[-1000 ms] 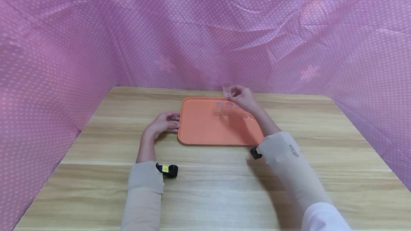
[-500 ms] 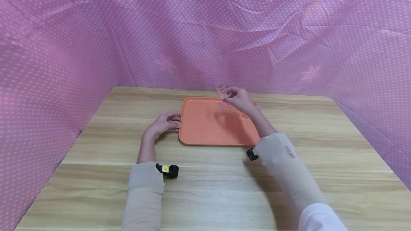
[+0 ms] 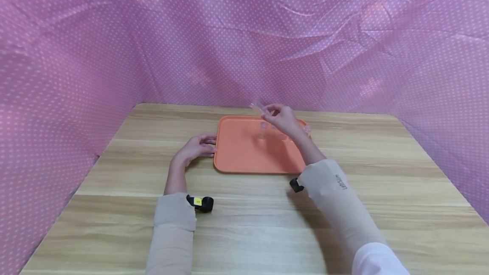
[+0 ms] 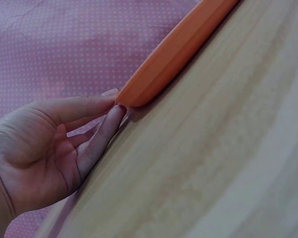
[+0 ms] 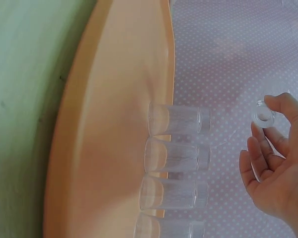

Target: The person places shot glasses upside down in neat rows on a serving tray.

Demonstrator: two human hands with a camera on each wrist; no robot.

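Note:
My right hand [image 3: 282, 120] pinches a small clear plastic cup [image 3: 259, 107] between thumb and fingers, above the far side of the orange tray [image 3: 238, 152]. The cup leans over to the left, and the right wrist view shows its base [image 5: 263, 117] toward the camera at the fingertips. Several matching clear cups [image 5: 179, 120] stand upside down in a row on the tray; my right hand and forearm partly cover them in the head view. At the tray's left rim, my left hand [image 3: 192, 150] has fingertips [image 4: 120, 109] on the edge, gripping it lightly.
The tray lies on a light wood-grain table [image 3: 244, 224]. A pink dotted cloth [image 3: 244, 46] hangs around the back and sides. Black wrist cameras, such as the left one [image 3: 206, 204], stick out from both sleeves close over the tabletop.
My right hand has moved slightly left, and the cup in it has turned from upright to tilted leftward. The left hand stays at the tray rim.

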